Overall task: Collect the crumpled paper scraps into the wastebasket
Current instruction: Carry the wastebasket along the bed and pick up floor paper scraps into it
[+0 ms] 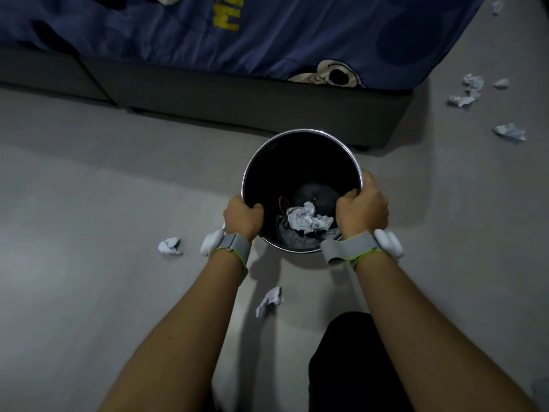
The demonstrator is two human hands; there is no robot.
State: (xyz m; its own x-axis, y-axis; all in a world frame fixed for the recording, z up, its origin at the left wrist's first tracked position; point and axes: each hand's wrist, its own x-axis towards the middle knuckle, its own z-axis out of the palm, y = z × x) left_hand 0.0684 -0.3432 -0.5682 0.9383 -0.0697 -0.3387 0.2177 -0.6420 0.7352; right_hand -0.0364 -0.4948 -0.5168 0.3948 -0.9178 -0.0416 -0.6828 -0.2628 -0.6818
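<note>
A round black wastebasket [300,138] with a shiny metal rim is in the middle of the view, above the grey floor. My left hand [242,218] grips its rim on the left and my right hand [362,208] grips the rim on the right. A crumpled white paper ball [307,220] lies inside at the bottom. One paper scrap [170,246] lies on the floor left of my left wrist, another scrap [269,301] lies between my forearms. Several more scraps [468,90] are scattered at the far right, including one [509,132] nearer.
A bed with a dark grey base [237,96] and a blue printed sheet [267,34] runs across the top, just behind the wastebasket. My dark-clothed leg [350,361] shows at the bottom. A small scrap [496,6] lies at the top right corner.
</note>
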